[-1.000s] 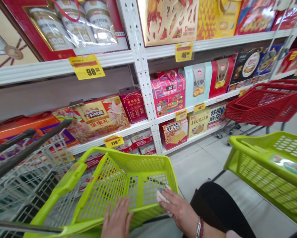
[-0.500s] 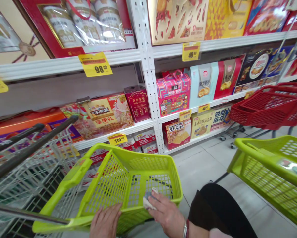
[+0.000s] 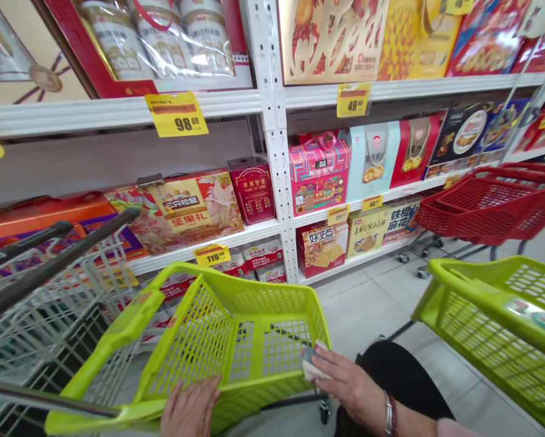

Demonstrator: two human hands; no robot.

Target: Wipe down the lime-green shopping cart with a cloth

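Lime-green plastic shopping basket [image 3: 186, 334] at 6 o'clock, white store shelving [image 3: 272, 152] of gift boxes ahead, wire trolley [image 3: 49, 315] at 8 o'clock
Open tile floor [image 3: 363, 315] lies at 4 o'clock. Left hand [image 3: 190, 408] lies open and flat on the near rim; right hand [image 3: 349, 382] pinches a pale folded cloth [image 3: 313, 363] against the basket's right corner; neither reaches the far rim

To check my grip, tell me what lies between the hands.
In the head view, the lime-green basket's near rim runs between left hand and right hand.
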